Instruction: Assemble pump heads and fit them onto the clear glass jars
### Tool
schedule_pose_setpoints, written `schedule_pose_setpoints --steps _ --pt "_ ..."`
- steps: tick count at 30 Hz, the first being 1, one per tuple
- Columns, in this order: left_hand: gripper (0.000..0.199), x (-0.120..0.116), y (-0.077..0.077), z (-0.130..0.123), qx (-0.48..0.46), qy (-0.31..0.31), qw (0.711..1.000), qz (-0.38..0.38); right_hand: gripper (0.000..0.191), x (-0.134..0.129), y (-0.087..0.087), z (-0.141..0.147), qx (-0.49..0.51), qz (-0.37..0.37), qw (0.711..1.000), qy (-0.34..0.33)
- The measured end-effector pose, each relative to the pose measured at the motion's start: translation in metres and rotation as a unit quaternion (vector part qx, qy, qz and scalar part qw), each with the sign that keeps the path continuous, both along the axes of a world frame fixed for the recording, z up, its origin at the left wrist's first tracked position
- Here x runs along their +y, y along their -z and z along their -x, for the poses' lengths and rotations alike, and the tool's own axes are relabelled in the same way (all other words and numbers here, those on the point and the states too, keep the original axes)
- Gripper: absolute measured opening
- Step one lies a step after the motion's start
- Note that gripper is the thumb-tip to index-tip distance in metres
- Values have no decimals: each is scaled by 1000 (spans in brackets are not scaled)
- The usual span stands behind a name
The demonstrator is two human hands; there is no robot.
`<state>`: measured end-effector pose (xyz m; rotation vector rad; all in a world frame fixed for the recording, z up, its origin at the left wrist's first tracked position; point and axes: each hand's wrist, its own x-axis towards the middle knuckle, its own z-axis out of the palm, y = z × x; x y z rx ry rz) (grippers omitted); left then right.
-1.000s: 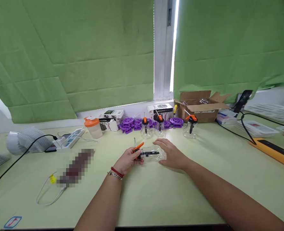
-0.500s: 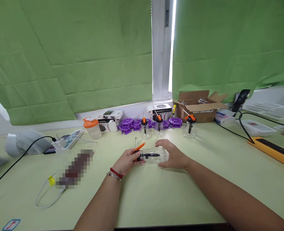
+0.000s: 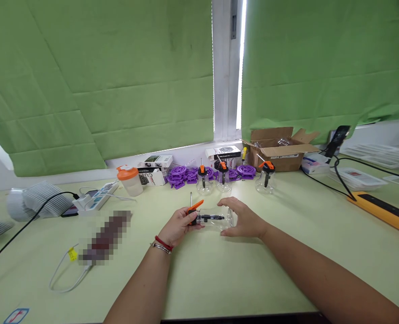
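Bottle [image 3: 216,218] points sideways between pinching left hand [image 3: 178,224] and cupped right hand [image 3: 247,219].

Is a clear bottle [image 3: 216,224] with black-and-orange lid [image 3: 192,216] and black inner tube [image 3: 213,217]; lies sideways, pointing lid-first toward the surface's [image 3: 233,279] left edge.

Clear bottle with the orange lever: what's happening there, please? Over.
Left hand grips black cap; right hand cupped around base, contact unclear. Clear bottle held sideways, black tube inside. Three similar bottles upright beyond, apart from it.
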<state>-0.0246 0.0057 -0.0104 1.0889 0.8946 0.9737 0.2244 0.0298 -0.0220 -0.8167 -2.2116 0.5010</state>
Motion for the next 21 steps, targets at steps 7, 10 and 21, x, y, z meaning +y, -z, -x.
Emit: schedule_pose_setpoints --steps 7,10,21 --pt "40 -1 5 0 4 20 999 -41 49 2 9 6 125 358 925 1" --pt "38 -1 7 -1 -4 18 999 -36 54 2 9 12 168 432 886 13" --pt "34 3 3 -1 -29 -49 998 -6 61 0 -1 -1 244 374 893 -59"
